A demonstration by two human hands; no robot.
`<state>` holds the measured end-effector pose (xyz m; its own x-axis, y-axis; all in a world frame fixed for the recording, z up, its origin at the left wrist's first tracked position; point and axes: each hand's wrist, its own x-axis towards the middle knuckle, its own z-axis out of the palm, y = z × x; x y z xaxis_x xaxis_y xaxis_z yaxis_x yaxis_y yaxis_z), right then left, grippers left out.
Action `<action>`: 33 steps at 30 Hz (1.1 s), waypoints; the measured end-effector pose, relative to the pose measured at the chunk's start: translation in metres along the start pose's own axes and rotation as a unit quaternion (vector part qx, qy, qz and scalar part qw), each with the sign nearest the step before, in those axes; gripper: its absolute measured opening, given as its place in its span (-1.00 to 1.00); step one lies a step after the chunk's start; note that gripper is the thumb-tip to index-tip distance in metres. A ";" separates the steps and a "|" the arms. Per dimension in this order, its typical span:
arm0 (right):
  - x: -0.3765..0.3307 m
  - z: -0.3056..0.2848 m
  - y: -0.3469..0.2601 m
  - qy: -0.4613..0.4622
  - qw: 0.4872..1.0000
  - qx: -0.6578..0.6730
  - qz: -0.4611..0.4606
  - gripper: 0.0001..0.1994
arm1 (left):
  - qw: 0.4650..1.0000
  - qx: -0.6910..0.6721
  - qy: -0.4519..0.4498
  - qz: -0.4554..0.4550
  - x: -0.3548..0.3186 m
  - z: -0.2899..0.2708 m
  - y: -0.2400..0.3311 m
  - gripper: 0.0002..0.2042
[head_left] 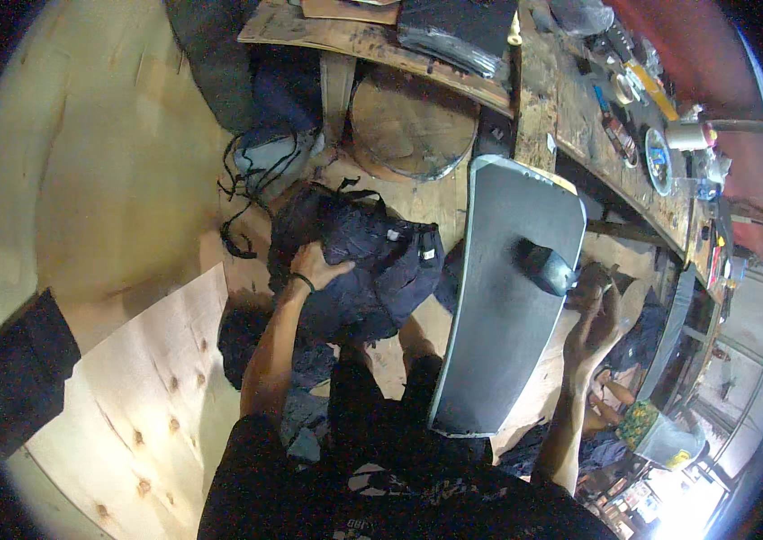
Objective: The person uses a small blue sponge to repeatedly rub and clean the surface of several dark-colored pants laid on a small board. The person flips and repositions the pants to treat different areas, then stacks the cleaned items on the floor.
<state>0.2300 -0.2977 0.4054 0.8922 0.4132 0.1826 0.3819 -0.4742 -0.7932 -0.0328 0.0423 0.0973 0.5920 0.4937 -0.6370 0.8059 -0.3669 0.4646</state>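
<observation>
A black fabric bag (345,261) with straps and small white labels sits in front of my knees. My left hand (316,268) grips its near left side, thumb lying across the fabric. To the right stands a long, dark grey panel (503,315) with rounded far corners and a pale rim. From its right side a glossy black rounded part (548,268) sticks out. Just right of that part is my right hand (595,317), its fingers curled but apart. Its fingertips are dim, and I make out nothing held in them.
A stained wooden workbench (570,99) runs along the far right, carrying a metal dish (658,160) and a white spool (689,136). Black cord (242,229) lies left of the bag. Plywood sheets (147,405) fill the left. Another person's patterned shorts (641,423) show at lower right.
</observation>
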 end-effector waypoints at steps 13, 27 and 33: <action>0.124 -0.027 0.132 0.033 0.962 -0.196 0.187 -0.53 | 0.912 0.087 0.398 -0.054 -0.010 0.058 -0.005 0.03; 0.110 0.001 0.033 -0.014 0.997 0.079 -0.021 -0.64 | 0.973 0.138 0.187 -0.009 -0.005 0.122 0.083 -0.36; 0.017 0.040 -0.019 -0.120 0.984 0.104 -0.085 -0.67 | 0.955 -0.075 0.199 0.209 0.018 0.112 0.154 -0.47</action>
<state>0.2281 -0.2512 0.4002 0.7280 0.6555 0.2008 0.4404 -0.2227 -0.8697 0.1015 -0.0935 0.0886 0.7930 0.5997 -0.1070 0.4731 -0.4957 0.7283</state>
